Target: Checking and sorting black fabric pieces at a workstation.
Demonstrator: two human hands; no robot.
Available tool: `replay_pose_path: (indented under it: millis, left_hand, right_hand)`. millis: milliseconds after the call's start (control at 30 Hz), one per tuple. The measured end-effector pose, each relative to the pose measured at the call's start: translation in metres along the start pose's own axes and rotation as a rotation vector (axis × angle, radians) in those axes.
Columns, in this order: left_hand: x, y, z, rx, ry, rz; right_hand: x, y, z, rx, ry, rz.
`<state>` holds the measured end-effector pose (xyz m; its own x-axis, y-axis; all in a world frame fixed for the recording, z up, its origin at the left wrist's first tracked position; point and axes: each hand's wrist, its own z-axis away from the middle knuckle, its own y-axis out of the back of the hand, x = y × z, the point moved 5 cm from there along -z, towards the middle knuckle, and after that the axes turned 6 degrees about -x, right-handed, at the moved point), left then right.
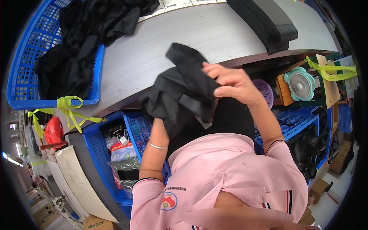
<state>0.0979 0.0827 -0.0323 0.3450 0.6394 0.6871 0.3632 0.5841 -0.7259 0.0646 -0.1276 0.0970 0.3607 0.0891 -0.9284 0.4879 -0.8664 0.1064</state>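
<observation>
A black cloth piece (178, 92), seemingly part of a garment, hangs in loose folds over my lap at the table's near edge. My right hand (234, 82) is closed on its right side, thumb and fingers pinching the fabric. From below, my left forearm (155, 140), with a silver bangle at the wrist, goes up under the cloth. The folds cover my left hand, so its fingers are hidden. A narrow flap of the cloth sticks up toward the tabletop.
On the grey table (130, 65) stands a blue basket (97, 74) heaped with black cloth (69, 69). Stacked black pieces (264, 28) lie at the far right. Below are a blue crate (103, 165) of packages, a purple basket (264, 92) and a turquoise fan (301, 84).
</observation>
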Motion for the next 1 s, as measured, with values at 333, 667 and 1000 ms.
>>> replay_pose_path:
  millis: [333, 667, 1000]
  left_hand:
    - [0.024, 0.0, -0.026, 0.094, -0.028, -0.281]
    - [0.096, -0.025, -0.03, 0.493, -0.418, -0.796]
    - [0.043, -0.028, -0.104, 0.092, 0.106, -0.014]
  right_hand:
    - [0.02, 0.111, -0.072, 0.355, -0.153, 0.385]
    - [0.087, 0.059, 0.007, 0.697, -0.345, -0.087]
    - [0.122, 0.033, -0.034, 0.538, -0.4, -0.983]
